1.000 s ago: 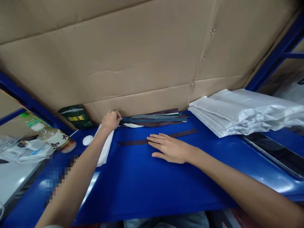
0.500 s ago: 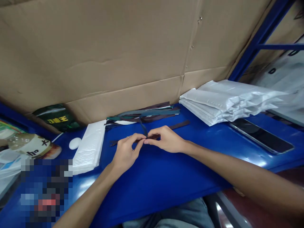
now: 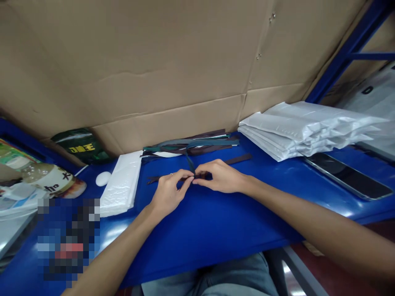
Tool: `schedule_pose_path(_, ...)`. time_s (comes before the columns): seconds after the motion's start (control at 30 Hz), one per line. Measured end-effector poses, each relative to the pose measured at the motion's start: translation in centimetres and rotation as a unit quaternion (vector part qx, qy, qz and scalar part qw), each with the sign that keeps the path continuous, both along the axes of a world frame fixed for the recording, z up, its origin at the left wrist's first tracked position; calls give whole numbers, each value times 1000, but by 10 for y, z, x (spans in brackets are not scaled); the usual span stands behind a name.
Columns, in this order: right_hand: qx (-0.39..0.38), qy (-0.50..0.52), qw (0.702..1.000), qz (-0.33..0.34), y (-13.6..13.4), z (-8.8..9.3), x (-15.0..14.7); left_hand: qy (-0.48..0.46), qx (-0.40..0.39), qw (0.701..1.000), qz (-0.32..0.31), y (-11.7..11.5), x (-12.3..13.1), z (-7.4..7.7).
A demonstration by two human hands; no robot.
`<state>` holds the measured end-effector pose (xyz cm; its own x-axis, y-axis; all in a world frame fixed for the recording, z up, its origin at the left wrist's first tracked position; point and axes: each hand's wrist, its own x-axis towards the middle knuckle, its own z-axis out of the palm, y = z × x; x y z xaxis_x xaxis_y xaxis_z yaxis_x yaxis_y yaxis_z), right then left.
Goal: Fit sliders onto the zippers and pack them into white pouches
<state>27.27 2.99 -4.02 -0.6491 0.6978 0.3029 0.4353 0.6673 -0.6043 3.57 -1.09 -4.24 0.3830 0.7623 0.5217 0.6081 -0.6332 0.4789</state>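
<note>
My left hand [image 3: 171, 190] and my right hand [image 3: 217, 176] meet fingertip to fingertip over the blue table. Both are closed in a pinch on a narrow dark strip [image 3: 190, 162], whose free end rises from between the fingers toward the pile behind. A brown strip [image 3: 240, 159] lies on the table beyond the hands, showing on either side of them. Just behind is a pile of flat strips [image 3: 197, 142] in brown, dark green and grey. The pinched part of the dark strip is mostly hidden by my fingers.
White padded mailers [image 3: 296, 127] are stacked at the right, by a phone [image 3: 348, 174]. To the left lie another white mailer [image 3: 125, 176], a white disc [image 3: 103, 178], a dark green pouch [image 3: 82, 146] and a bottle [image 3: 57, 180]. A cardboard wall [image 3: 148, 70] closes off the back.
The camera view has turned slightly left, so everything appears shifted to the right. Both hands keep their pinch on the dark strip, with little visible movement of the fingers.
</note>
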Motion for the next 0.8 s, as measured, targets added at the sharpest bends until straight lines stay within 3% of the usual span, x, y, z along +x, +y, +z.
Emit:
schedule_pose_path(0.2,20,42,999,23,-1,0,0,-2,31,999,23,0,-1,2)
schedule_pose_path(0.3,95,-15,995,35,-1,6,1,-12,9,1000,22,-1,1,4)
schedule_pose_path(0.4,197,-100,975,-4,3,13,6,-33,-29,998,36,2,-1,11)
schedule_pose_path(0.53,255,-172,944,-118,20,25,36,-18,-8,988,152,19,-32,30)
schedule_pose_path(0.67,234,-192,928,-218,42,32,85,32,55,950,307,45,-92,50)
schedule_pose_path(0.8,218,-173,908,-313,51,35,114,52,49,918,391,54,-127,58)
